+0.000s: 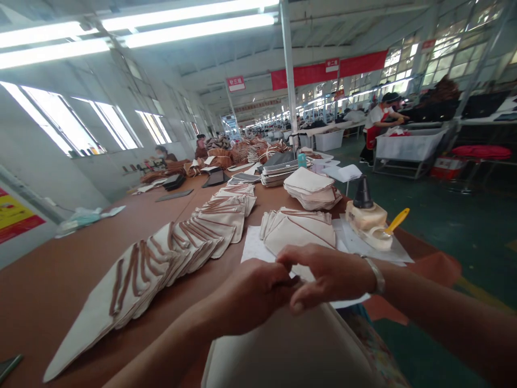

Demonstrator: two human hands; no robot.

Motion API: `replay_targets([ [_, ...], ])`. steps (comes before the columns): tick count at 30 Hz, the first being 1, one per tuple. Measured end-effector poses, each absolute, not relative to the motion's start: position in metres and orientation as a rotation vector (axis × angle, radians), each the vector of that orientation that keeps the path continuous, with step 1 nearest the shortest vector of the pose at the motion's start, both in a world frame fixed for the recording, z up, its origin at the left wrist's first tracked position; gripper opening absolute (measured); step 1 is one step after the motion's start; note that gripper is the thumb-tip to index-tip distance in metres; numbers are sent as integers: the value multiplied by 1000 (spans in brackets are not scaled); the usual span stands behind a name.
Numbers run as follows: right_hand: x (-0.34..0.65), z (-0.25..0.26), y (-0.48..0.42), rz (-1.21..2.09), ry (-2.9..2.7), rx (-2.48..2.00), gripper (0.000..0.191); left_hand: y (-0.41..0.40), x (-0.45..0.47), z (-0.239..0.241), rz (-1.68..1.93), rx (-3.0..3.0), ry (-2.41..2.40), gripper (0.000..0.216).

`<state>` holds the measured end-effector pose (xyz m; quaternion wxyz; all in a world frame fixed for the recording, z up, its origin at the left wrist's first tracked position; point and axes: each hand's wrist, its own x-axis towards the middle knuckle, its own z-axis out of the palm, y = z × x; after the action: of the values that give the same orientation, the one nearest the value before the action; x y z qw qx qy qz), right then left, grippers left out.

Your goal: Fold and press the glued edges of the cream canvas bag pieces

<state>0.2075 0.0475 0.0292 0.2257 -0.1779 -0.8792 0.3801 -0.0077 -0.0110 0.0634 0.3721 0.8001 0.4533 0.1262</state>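
My left hand (250,293) is closed, its fingers curled in a pinch at the upper end of a large pale fabric panel (302,350) with a stitched-looking edge. Reaching in from the right, my right hand (327,272) bends thumb and forefinger around the left fingertips. Whatever lies between the fingers is hidden. Just beyond the hands, a stack of pale pieces with brown edges (302,229) rests on white paper (252,245). To the left, a long fanned row of pale pieces with brown strips (194,237) crosses the brown table (169,318).
At right stand a glue-stained container (367,215) with a black cone (362,192) and a yellow-handled brush (398,221). Another pale stack (311,186) and grey panels (278,170) lie farther back. A co-worker (383,121) stands by a white bin (410,145).
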Motion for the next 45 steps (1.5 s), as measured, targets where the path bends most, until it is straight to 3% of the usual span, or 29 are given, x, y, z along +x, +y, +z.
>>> replay_targets([
  [6,205,-10,63,1146,-2345,-378,40,6,-63,28,4,1632,1162,50],
  [10,234,-31,92,1065,-2291,-509,36,0,-102,10,92,1383,1062,63],
  [15,229,-18,90,961,-2324,-583,32,-11,-68,42,280,1498,1022,40],
  [18,204,1,60,1139,-2299,-456,53,-11,-31,54,323,1702,1012,25],
  [22,185,-7,33,1237,-2246,-585,57,-6,-11,34,385,1622,1067,33],
  [27,200,-38,35,1330,-2132,-568,46,-4,-22,-2,359,1225,986,56],
  [32,213,-25,30,1324,-2075,-510,37,-13,-18,-5,553,1097,922,46],
  [45,227,-21,18,1101,-2199,-641,45,-20,2,14,628,1190,954,33],
])
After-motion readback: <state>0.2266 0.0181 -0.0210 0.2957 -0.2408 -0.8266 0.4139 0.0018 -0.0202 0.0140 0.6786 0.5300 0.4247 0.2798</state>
